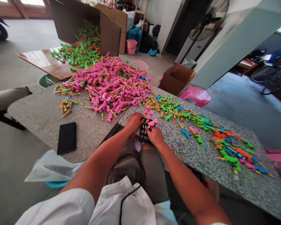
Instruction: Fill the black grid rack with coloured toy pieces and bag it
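A black plastic grid rack (144, 135) with square openings is held at the table's front edge, above my lap. My left hand (134, 122) is closed on its left side, fingertips curled over the edge. My right hand (155, 136) is closed at the right side, thumb and fingers against a pink plastic toy (153, 122) at the rack. Two more pink toys (148, 113) stick up at the rack's far end. Beyond my hands lies a large heap of pink toys (117, 84) with yellow tube ends. The fingertips are partly hidden.
Green, blue and orange toys (201, 120) spread along the table (189, 156) to the right. A black phone (66, 138) and loose yellow tubes (66, 106) lie left. Behind, a tipped carton (110, 34) spills green toys (81, 53). A pink stool (196, 95) stands beyond the table.
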Motion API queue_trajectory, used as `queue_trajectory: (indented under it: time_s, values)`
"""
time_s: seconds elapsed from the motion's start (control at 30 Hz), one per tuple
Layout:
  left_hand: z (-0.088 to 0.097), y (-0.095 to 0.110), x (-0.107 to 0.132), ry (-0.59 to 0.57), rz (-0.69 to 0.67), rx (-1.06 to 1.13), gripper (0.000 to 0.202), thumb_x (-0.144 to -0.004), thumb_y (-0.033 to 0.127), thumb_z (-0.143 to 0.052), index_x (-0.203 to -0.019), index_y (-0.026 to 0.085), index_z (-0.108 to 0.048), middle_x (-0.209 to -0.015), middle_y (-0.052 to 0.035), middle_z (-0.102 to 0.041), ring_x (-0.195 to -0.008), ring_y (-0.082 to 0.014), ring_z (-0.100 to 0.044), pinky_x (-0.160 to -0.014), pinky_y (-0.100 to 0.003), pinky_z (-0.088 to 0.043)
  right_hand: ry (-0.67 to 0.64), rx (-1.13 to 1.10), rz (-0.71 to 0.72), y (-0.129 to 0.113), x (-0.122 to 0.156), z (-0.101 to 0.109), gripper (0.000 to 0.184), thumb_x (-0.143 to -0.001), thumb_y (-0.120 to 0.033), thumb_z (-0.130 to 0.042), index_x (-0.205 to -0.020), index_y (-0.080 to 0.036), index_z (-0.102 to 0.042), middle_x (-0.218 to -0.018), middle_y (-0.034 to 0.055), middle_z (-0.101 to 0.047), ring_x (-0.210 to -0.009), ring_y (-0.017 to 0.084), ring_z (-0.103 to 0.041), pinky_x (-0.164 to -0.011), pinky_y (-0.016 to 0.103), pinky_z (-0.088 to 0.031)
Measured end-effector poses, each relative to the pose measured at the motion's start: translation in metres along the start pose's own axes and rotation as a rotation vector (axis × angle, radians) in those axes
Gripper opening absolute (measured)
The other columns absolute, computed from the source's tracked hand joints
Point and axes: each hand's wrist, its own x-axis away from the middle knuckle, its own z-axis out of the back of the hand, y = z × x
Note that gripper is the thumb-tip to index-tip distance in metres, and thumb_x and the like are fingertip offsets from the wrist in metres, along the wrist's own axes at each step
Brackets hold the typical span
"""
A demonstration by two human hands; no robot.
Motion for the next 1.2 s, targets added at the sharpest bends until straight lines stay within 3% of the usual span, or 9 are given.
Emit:
queue_trajectory:
  time_s: [0.23, 0.37, 0.5, 0.7, 0.97, 1.2]
  values:
    - [-0.002, -0.001, -0.001, 0.005, -0.003, -0.006, 0.016, -0.098, 0.027, -0.060, -0.103, 0.022, -0.074, -0.115, -0.0111, -0.073, -0.117, -0.0265, -0.063, -0.112, -0.043, -0.046, 0.016, 0.029, -0.087, -0.015, 0.004, 0.001, 0.029, -0.104, -0.037, -0.058, -0.103, -0.017, -0.079, -0.106, 0.0163, -0.080, -0.099, 0.026, -0.075, -0.085, 0.029, -0.049]
    - [0.001, 0.000, 0.000, 0.015, -0.005, -0.015, 0.016, -0.097, 0.027, -0.060, -0.102, 0.020, -0.074, -0.113, -0.0118, -0.074, -0.116, -0.0266, -0.064, -0.110, -0.043, -0.047, -0.028, -0.115, -0.091, -0.015, 0.002, 0.014, 0.024, -0.098, -0.039, -0.068, -0.106, -0.018, -0.077, -0.102, 0.0111, -0.081, -0.098, 0.024, -0.076, -0.082, 0.027, -0.049]
    - [0.003, 0.001, 0.000, 0.014, 0.000, -0.021, 0.016, -0.097, 0.027, -0.061, -0.101, 0.021, -0.074, -0.112, -0.0106, -0.074, -0.116, -0.0256, -0.064, -0.109, -0.042, -0.047, 0.095, -0.223, -0.098, -0.018, 0.001, 0.031, 0.036, -0.100, -0.052, -0.063, -0.103, -0.019, -0.077, -0.095, 0.0097, -0.081, -0.092, 0.024, -0.076, -0.079, 0.028, -0.050]
    - [0.002, 0.000, -0.001, 0.000, -0.001, -0.029, 0.015, -0.096, 0.026, -0.060, -0.101, 0.021, -0.074, -0.112, -0.0100, -0.074, -0.115, -0.0251, -0.064, -0.109, -0.041, -0.047, 0.173, -0.044, -0.187, -0.031, 0.000, 0.033, 0.048, -0.105, -0.050, -0.051, -0.092, -0.017, -0.083, -0.091, 0.0185, -0.080, -0.088, 0.028, -0.077, -0.077, 0.031, -0.051]
    - [0.001, -0.001, -0.001, -0.004, 0.001, -0.041, 0.015, -0.098, 0.028, -0.060, -0.100, 0.020, -0.073, -0.113, -0.0115, -0.073, -0.115, -0.0261, -0.063, -0.109, -0.041, -0.046, 0.217, 0.067, -0.265, -0.040, 0.004, 0.032, 0.042, -0.104, -0.044, -0.055, -0.096, -0.015, -0.084, -0.090, 0.0166, -0.081, -0.086, 0.026, -0.078, -0.076, 0.028, -0.051]
    - [0.002, -0.002, -0.003, -0.002, -0.008, -0.037, 0.016, -0.098, 0.029, -0.060, -0.101, 0.021, -0.073, -0.111, -0.0116, -0.074, -0.114, -0.0269, -0.065, -0.108, -0.042, -0.048, 0.198, 0.023, -0.277, -0.045, 0.007, 0.034, 0.044, -0.105, -0.047, -0.052, -0.100, -0.016, -0.084, -0.095, 0.0171, -0.081, -0.090, 0.026, -0.077, -0.078, 0.028, -0.050]
